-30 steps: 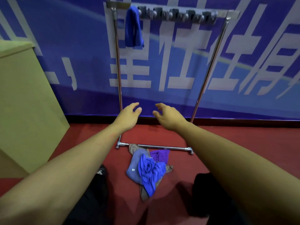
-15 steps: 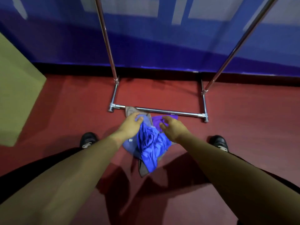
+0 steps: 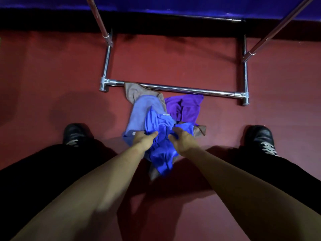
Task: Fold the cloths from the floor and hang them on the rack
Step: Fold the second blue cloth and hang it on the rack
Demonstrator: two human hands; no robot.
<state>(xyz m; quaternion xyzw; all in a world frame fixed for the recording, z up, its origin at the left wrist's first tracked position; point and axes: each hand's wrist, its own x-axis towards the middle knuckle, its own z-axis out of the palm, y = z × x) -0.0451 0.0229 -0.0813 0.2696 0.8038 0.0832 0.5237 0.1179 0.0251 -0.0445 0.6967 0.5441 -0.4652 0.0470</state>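
A heap of cloths lies on the red floor just in front of the rack's chrome base bar (image 3: 175,88). On top is a crumpled bright blue cloth (image 3: 161,136). Under it lie a pale blue cloth (image 3: 140,112), a purple cloth (image 3: 184,108) and a brown cloth (image 3: 133,90). My left hand (image 3: 144,139) grips the bright blue cloth at its left side, fingers curled into the fabric. My right hand (image 3: 180,138) grips the same cloth at its right side. The rack's top rail is out of view.
Two chrome uprights (image 3: 99,16) (image 3: 271,30) rise from the rack's base toward the blue wall. My black shoes (image 3: 74,133) (image 3: 260,138) stand to either side of the heap, with my dark trouser legs below them.
I have bent down and the view tilted from the rack's top to the floor. Both hands came down from in front of the rack onto the heap and closed on the bright blue cloth.
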